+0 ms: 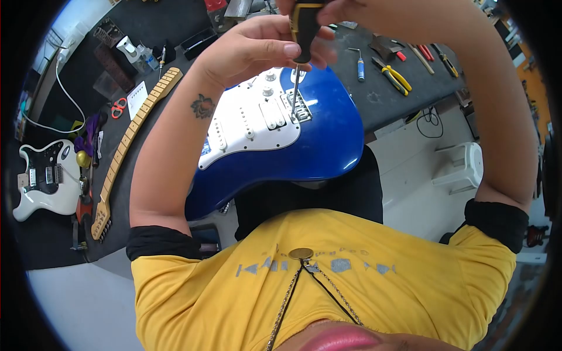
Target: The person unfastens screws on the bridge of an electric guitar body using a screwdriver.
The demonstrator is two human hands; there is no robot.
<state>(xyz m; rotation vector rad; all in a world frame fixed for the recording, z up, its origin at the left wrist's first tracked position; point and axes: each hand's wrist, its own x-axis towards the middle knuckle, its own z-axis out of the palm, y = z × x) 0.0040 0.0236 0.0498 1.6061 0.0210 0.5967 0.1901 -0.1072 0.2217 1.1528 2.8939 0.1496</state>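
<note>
A blue guitar body [336, 128] with a white pickguard [234, 120] lies across my lap and the bench edge. A black and yellow screwdriver [305, 35] stands nearly upright over it, its shaft reaching down to the metal bridge [300, 108]. The fingers of my left hand [263, 47] are round the lower part of the handle. At the top of the handle is my right hand [336, 10], closed on it and partly cut off by the frame's upper edge.
On the dark bench [374, 93] lie yellow-handled pliers [395, 79], a blue tool [360, 69] and red-handled pliers [425, 52]. At left are a guitar neck [130, 137], a white guitar body [64, 187] and red scissors [119, 108]. A white stool [468, 161] stands at right.
</note>
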